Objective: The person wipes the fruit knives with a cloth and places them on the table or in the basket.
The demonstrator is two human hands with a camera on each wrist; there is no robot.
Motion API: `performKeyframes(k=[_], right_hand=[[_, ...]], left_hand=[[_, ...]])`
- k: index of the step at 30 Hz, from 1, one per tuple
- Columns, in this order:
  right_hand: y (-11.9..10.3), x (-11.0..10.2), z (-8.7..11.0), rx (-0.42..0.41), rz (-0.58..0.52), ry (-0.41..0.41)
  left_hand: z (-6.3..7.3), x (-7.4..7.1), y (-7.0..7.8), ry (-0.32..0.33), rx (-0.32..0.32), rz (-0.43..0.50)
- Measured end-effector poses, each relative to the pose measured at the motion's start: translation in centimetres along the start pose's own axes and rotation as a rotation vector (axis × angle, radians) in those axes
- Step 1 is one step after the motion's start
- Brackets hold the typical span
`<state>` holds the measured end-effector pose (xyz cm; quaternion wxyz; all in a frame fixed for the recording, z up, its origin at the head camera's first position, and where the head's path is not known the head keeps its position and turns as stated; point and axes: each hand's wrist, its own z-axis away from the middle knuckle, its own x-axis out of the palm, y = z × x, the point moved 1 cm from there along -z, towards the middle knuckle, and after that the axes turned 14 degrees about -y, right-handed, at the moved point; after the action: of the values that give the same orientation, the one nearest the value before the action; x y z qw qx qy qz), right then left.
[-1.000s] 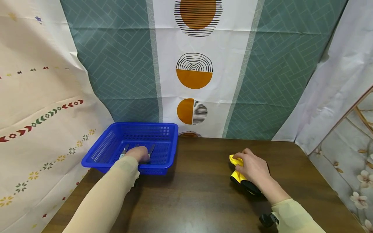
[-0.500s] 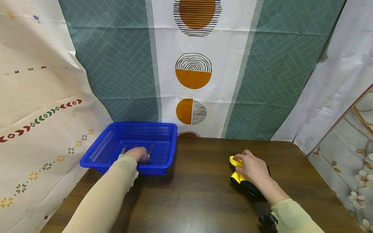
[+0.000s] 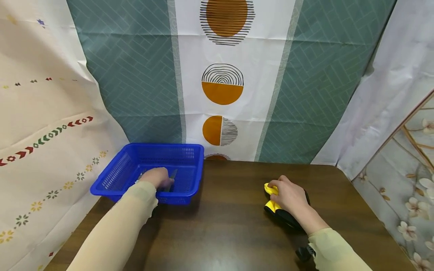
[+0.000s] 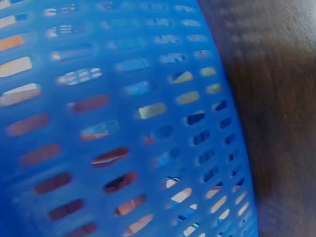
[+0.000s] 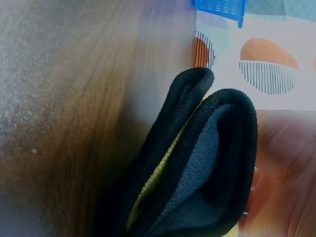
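Observation:
A blue plastic basket [image 3: 116, 171] stands at the back left of the table. My left hand [image 3: 156, 177] reaches down into it, its fingers hidden, so I cannot tell whether it grips anything. A knife with a bare blade [image 3: 173, 174] lies just right of that hand. Another slim metal piece [image 3: 141, 174] shows at its left, mostly covered. In the left wrist view the perforated basket wall [image 4: 123, 94] hides the hand. My right hand [image 3: 288, 194] pinches a folded cloth [image 3: 272, 206], yellow with black edging. The right wrist view shows the cloth's dark grey inner side [image 5: 192, 182].
The dark wooden table [image 3: 217, 226] stretches between both hands. A patterned curtain [image 3: 223, 113] hangs behind its back edge, with a cream fabric [image 3: 51, 113] at the left and a floral one [image 3: 407, 207] at the right.
My left hand has shifted slightly left in the basket, showing more of the knife on its right and covering the left piece. The right hand stays on the cloth. The head view has turned slightly.

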<state>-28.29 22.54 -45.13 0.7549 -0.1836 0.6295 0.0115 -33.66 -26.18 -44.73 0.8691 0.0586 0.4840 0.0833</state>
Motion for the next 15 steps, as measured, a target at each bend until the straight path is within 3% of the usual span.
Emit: performKeyframes(k=[2,3,9,15], right_hand=[[0.0,0.0,-0.1,0.011,0.002,-0.014],[0.0,0.0,-0.2,0.016,0.004,-0.018],[0.1,0.3,-0.6,0.024,0.023,-0.029],[0.2,1.0,-0.6,0.026,0.033,-0.039]], left_hand=[[2.1,-0.8,1.2,0.028,-0.01,0.018],[4.0,-1.4,2.5,0.044,-0.035,0.009],[5.1,-2.2,3.5,0.134,0.026,-0.019],[5.8,-1.7,4.5,0.229,0.083,-0.061]])
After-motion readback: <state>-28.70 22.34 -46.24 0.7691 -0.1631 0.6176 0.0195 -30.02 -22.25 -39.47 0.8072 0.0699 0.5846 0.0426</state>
